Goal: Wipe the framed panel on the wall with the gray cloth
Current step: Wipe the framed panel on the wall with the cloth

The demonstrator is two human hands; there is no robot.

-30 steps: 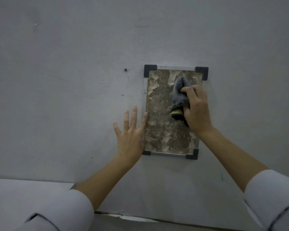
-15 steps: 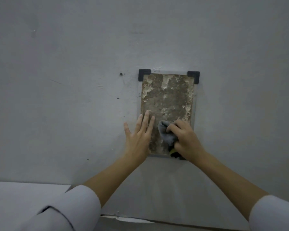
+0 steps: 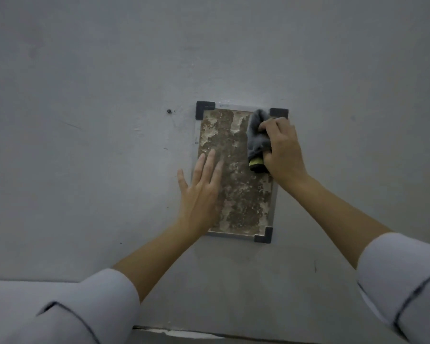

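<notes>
The right hand grips the bunched gray cloth against the upper right of the framed panel on the wall. The cloth is soft and light, so it is best held wadded. The left hand lies flat, fingers straight, on the panel's left edge, steadying what looks like a stiff, thin plate. There is one cloth and one panel. Three dark corner caps show, with a fourth perhaps behind the left wrist.

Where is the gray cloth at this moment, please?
In the head view, the gray cloth is bunched in the right hand against the upper right of the framed panel, just beside the black top-right corner piece.
</notes>
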